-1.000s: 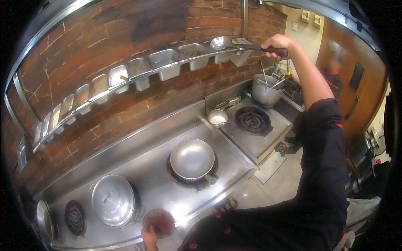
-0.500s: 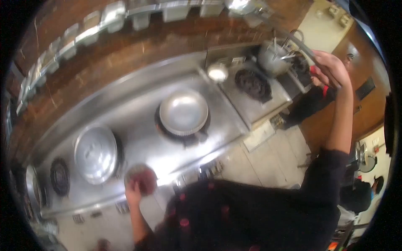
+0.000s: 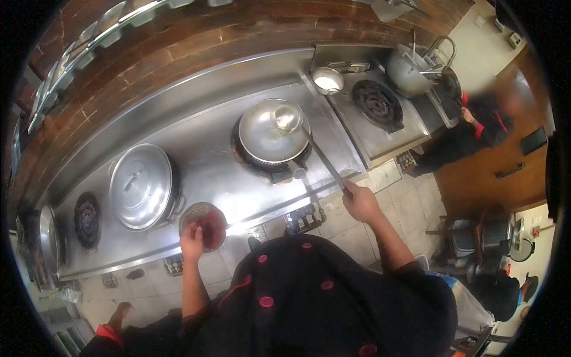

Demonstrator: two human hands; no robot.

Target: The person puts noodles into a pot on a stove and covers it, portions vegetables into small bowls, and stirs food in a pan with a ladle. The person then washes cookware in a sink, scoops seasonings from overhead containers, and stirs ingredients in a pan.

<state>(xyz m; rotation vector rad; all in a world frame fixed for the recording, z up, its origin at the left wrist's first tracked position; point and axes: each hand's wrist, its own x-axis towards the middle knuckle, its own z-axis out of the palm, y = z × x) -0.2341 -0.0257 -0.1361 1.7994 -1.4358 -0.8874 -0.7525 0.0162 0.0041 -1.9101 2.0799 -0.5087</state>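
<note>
In my left hand (image 3: 190, 243) is a bowl (image 3: 193, 213) with something red in it, gripped by its near rim above the counter's front edge. My right hand (image 3: 363, 205) is wrapped round the handle end of a long metal ladle (image 3: 326, 159). The ladle's head is over the inside of a wide metal pan (image 3: 254, 135), with something pale and oily-looking in it; whether it touches the pan cannot be made out. The pan sits on a burner (image 3: 238, 156) in the steel counter, its short handle towards me.
A lidded pot (image 3: 140, 187) stands left of the pan, beside a bare burner (image 3: 87, 220). To the right are a small pot (image 3: 328, 81) with white contents, another burner (image 3: 377, 102) and a large pot (image 3: 404, 74) holding utensils. A person (image 3: 485, 128) stands beyond; another's sleeve (image 3: 110, 334) shows lower left.
My right hand has come down from high on the right, bringing the ladle's head from near the upper shelf to over the pan. My left hand still holds the bowl.
</note>
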